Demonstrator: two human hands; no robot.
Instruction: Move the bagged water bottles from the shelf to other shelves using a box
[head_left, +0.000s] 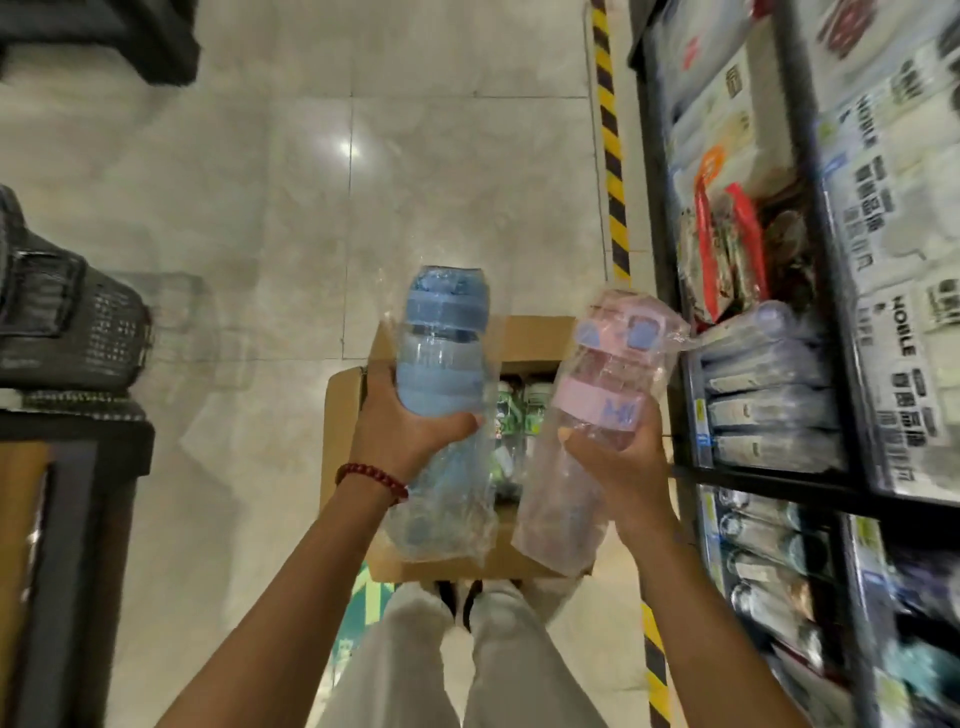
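Both forearms reach forward and slightly inward from the bottom of the view, each hand raised over an open cardboard box (348, 415) that sits on the tiled floor (291, 208) in front of the person's feet. The left hand (400, 426), with a red bead bracelet (370, 480) at the wrist, wraps its fingers and thumb around the lower middle of a blue bottle (441, 364) sealed in a clear plastic bag; the thumb lies across the front of the bottle just below its blue band. This bottle stands close to upright, long axis running up and down the view, cap end pointing away from the person, and the loose end of the bag hangs below the hand. The right hand (618, 457) grips a pink bottle (608, 384), also in a clear bag, with the fingers curled around its lower half. The pink bottle tilts a little to the right, lid end up and away, and its bag trails down past the wrist. The two bottles are side by side, near each other but apart, both above the box opening. Inside the box, between the bottles, green-patterned items (519, 410) show. A black shelf rack (810, 218) full of packaged goods stands just to the right.
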